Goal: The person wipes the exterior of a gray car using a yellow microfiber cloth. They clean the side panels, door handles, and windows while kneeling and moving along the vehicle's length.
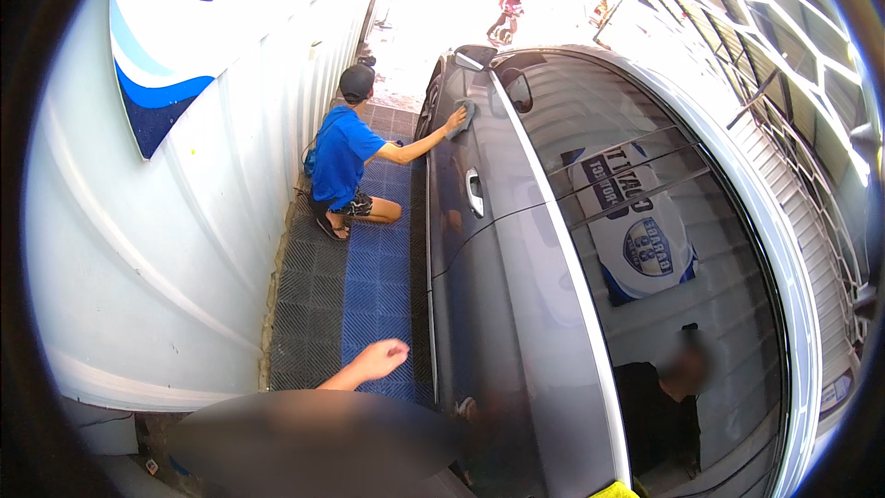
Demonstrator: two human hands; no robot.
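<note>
My left hand (387, 358) is raised over the blue and black floor tiles, beside the car's lower side. Its fingers are curled together and nothing shows in them. My right hand is out of view. A yellow cloth (614, 491) shows at the bottom edge, against the car's bright window trim. The dark grey car (484, 277) stands to the right, with a chrome door handle (474, 192) and a side mirror (476, 57). Farther ahead, a co-worker in a blue T-shirt (340, 152) squats by the front door, one hand pressing a grey cloth (461, 120) on its panel.
A pale corrugated wall (207, 256) with a printed banner (162, 93) runs along the left. Interlocking floor tiles (377, 270) lie between wall and car. The car's side window (664, 235) reflects the banner and a person. People are outside in bright light at the far end.
</note>
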